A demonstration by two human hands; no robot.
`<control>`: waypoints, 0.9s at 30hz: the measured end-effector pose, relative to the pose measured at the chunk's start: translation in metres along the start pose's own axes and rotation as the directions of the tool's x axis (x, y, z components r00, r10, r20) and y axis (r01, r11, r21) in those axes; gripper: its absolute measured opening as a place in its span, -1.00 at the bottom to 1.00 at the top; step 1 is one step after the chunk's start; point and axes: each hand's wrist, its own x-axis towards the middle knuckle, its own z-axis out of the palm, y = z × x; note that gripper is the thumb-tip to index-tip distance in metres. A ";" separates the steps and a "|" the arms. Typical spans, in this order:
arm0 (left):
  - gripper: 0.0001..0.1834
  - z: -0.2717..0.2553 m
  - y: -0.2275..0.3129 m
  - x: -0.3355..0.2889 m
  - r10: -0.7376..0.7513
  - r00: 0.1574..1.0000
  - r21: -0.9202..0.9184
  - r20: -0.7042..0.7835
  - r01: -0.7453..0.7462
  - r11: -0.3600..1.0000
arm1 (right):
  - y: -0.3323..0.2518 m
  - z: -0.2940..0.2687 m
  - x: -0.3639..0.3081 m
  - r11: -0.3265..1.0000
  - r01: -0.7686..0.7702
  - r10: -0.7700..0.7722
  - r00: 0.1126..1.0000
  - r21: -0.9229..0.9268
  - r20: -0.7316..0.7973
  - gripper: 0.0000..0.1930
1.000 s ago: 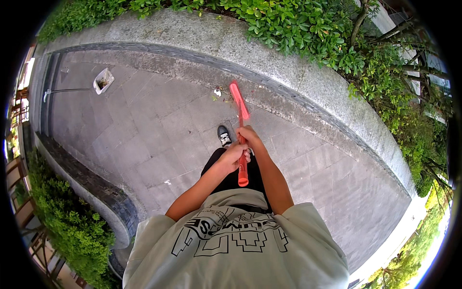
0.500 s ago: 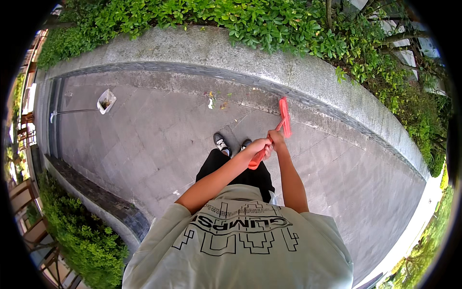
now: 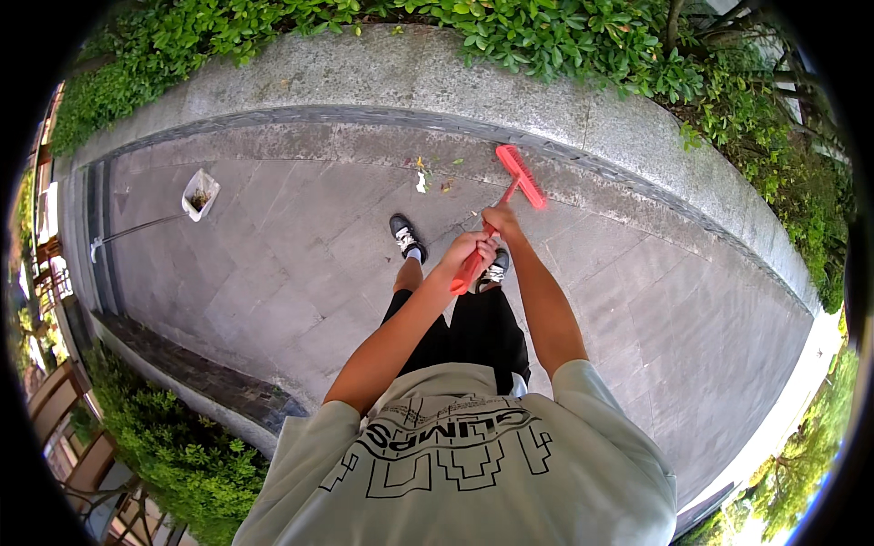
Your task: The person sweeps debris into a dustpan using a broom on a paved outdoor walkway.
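A red broom [image 3: 522,176] is held in both my hands, its bristled head near the foot of the low stone wall. My left hand [image 3: 468,252] is wrapped round the handle near its end, above my shoes. Further along the handle, closer to the broom head, my right hand [image 3: 500,218] grips it. To the left of the head lies a small patch of litter [image 3: 421,180], with a white scrap and yellow and green bits. The broom head is apart from this litter.
A white long-handled dustpan [image 3: 197,181] with debris inside stands on the paving at the left. Ahead curves a stone planter wall [image 3: 364,77] topped with green bushes [image 3: 546,36]. Steps [image 3: 98,223] edge the left side, and another planter [image 3: 196,391] lies at the lower left.
The broom head has shifted left and away from me, turning to a different slant. Both hands moved with it, left and forward. My feet have stepped apart.
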 end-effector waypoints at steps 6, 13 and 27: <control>-0.83 -0.009 0.056 -0.131 0.177 0.984 -0.098 0.003 -0.176 0.979 | -0.076 0.132 0.001 0.957 0.050 -0.043 0.999 -0.285 0.034 -0.78; -0.94 0.019 0.037 -0.183 0.308 0.951 0.244 -0.034 -0.291 0.925 | -0.146 0.143 -0.076 0.997 -0.049 0.033 0.967 0.057 0.253 -0.88; -0.91 -0.072 0.055 -0.089 -0.037 0.999 0.362 -0.019 0.041 0.931 | -0.009 0.123 -0.075 0.822 -0.257 0.340 0.937 0.508 -0.076 -0.86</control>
